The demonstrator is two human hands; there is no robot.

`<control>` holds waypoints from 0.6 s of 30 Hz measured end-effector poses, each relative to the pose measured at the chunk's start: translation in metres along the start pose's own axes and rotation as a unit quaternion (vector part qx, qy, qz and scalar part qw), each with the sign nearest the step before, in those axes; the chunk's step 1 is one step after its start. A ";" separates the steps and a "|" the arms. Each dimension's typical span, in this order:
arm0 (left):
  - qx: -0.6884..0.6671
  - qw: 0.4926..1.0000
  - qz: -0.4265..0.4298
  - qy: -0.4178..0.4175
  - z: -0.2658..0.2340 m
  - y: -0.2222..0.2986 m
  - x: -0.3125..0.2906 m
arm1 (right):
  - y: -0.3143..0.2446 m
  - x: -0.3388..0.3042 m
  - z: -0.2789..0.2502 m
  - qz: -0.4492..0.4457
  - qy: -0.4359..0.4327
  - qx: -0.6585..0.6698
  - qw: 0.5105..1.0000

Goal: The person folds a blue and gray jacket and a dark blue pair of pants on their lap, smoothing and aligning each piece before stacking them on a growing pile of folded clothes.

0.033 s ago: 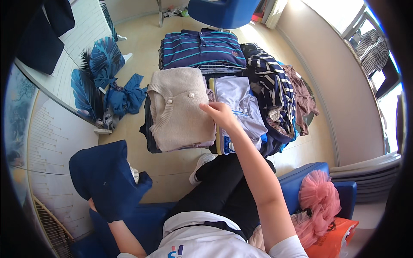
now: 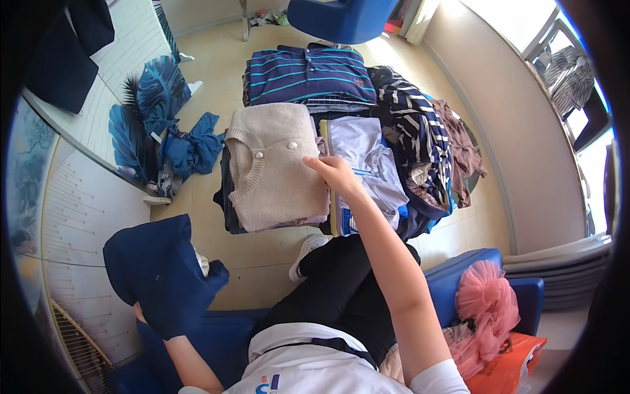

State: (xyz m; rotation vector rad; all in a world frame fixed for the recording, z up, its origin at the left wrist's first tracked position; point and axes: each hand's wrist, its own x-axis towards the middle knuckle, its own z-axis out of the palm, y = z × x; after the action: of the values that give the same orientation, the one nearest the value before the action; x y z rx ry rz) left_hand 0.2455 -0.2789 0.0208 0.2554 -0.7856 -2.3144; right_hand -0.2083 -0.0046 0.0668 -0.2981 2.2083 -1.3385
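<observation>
My left hand (image 2: 140, 313) is mostly covered by a dark navy cloth garment (image 2: 154, 276), which it holds up at the lower left. Something pale shows at the garment's right edge. My right hand (image 2: 338, 176) reaches over to a folded beige knit sweater (image 2: 275, 167) with a ribbed neckline and round buttons. Its thumb lies across the sweater's right edge, and the other fingers are bent and partly hidden there. Under the sweater is a stack of folded clothes. Beside it lies a pale lilac garment (image 2: 361, 151) with a yellow-edged band.
Behind the sweater lies a striped navy polo shirt (image 2: 308, 72) on a stack. To its right are a heaped black-and-white striped garment (image 2: 413, 111) and a brown one (image 2: 459, 151). A blue chair (image 2: 338, 20) stands beyond. Pink tulle (image 2: 489, 295) and an orange bag (image 2: 512, 358) are at my right.
The navy garment in my left hand has shifted very slightly to the left. My right hand and the sweater have stayed in place.
</observation>
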 end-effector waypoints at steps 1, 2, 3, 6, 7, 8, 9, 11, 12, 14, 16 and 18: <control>0.001 1.000 0.005 0.003 -0.001 0.005 0.001 | -0.001 0.003 0.003 0.006 -0.009 0.008 1.000; 0.003 1.000 0.009 0.007 -0.002 0.007 0.003 | -0.002 0.006 0.007 0.013 -0.017 0.015 1.000; 0.003 1.000 0.011 0.009 -0.003 0.010 0.003 | -0.003 0.008 0.011 0.020 -0.024 0.023 0.999; 0.006 1.000 0.011 0.017 -0.004 0.013 0.001 | -0.029 0.002 0.018 0.026 -0.045 0.087 0.995; 0.006 1.000 0.009 0.017 -0.004 0.013 0.002 | -0.029 0.005 0.021 0.021 -0.060 0.115 0.991; 0.004 1.000 0.007 0.017 -0.004 0.013 0.002 | -0.028 0.009 0.023 0.016 -0.076 0.142 0.987; 0.004 1.000 0.004 0.018 -0.003 0.012 0.003 | -0.027 0.011 0.026 0.011 -0.090 0.170 0.981; 0.004 1.000 -0.002 0.019 -0.004 0.010 0.006 | -0.024 0.008 0.032 0.006 -0.080 0.205 0.976; 0.003 1.000 -0.006 0.018 -0.004 0.009 0.007 | -0.022 0.007 0.034 0.004 -0.074 0.223 0.972; 0.004 1.000 -0.010 0.018 -0.004 0.007 0.011 | -0.017 0.009 0.036 -0.022 -0.089 0.246 0.965; 0.005 1.000 -0.015 0.017 -0.004 0.004 0.015 | -0.014 0.011 0.042 -0.060 -0.059 0.245 0.966; 0.006 1.000 -0.018 0.019 -0.005 0.003 0.020 | -0.014 0.008 0.043 -0.066 -0.059 0.298 0.951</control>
State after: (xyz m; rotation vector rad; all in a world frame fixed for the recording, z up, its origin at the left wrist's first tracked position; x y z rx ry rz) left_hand 0.2340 -0.2963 0.0193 0.3206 -0.7819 -2.3320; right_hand -0.1926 -0.0468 0.0607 -0.2881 1.6102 -1.9257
